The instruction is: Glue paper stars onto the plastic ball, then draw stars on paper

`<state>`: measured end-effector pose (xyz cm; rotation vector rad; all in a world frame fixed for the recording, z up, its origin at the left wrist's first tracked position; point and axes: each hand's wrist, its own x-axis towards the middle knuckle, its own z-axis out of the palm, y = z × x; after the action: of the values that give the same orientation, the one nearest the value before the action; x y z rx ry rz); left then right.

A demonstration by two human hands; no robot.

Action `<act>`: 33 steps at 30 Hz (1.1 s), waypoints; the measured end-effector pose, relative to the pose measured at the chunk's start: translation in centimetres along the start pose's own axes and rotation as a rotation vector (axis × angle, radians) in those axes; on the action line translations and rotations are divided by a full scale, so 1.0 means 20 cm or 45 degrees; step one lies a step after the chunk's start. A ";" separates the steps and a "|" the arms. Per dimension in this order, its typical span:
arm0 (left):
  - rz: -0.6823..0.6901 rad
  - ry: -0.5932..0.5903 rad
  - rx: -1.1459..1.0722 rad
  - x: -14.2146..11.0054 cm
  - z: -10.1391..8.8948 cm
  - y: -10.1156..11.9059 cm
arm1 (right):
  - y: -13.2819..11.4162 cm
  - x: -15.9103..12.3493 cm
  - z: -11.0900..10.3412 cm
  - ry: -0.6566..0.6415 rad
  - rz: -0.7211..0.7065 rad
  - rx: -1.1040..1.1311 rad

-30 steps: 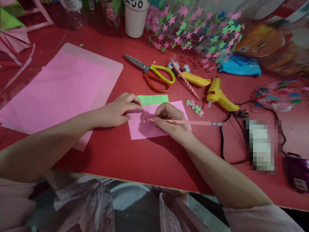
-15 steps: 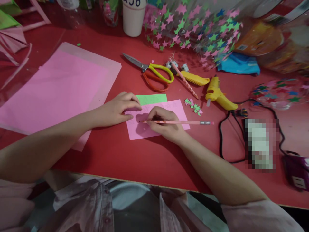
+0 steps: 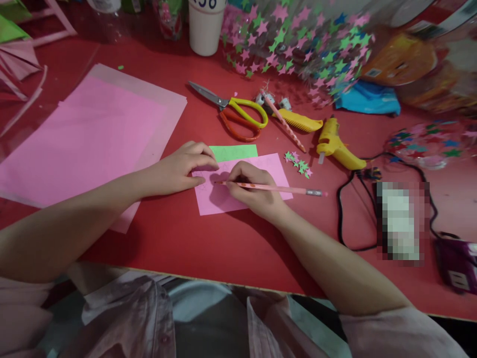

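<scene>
My right hand (image 3: 257,191) is closed round a pink pencil (image 3: 286,189), whose tip is at the left half of a small pink sheet of paper (image 3: 210,205). The eraser end points to the right. Faint star outlines show on this sheet, partly covered by my hands. At the sheet's upper left edge rests my left hand (image 3: 190,166), thumb and fingers apart, holding nothing. A strip of green paper (image 3: 238,151) peeks out from under the top edge of the pink sheet.
Larger pink sheets (image 3: 100,129) lie to the left. Beyond my hands are scissors (image 3: 231,109), a second pencil (image 3: 285,122), a yellow cutter (image 3: 298,121) and a glue gun (image 3: 337,144) with a black cord. Small paper stars (image 3: 298,164) lie nearby; a white cup (image 3: 204,30) stands behind.
The pencil has tilted slightly, its tip moving a little up the sheet and its eraser end a little down. My left hand has stayed in place.
</scene>
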<state>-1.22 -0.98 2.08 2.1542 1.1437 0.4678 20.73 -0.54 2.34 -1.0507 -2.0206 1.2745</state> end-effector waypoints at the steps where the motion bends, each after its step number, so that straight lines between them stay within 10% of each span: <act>1: -0.005 -0.006 0.001 0.00 0.00 0.00 | 0.00 0.00 0.00 0.015 -0.005 0.003; 33: 0.008 0.003 0.001 0.00 0.00 0.00 | 0.00 0.01 -0.02 0.008 -0.082 -0.071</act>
<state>-1.23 -0.97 2.05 2.1592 1.1386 0.4725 20.85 -0.21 2.51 -1.0049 -2.0791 1.1866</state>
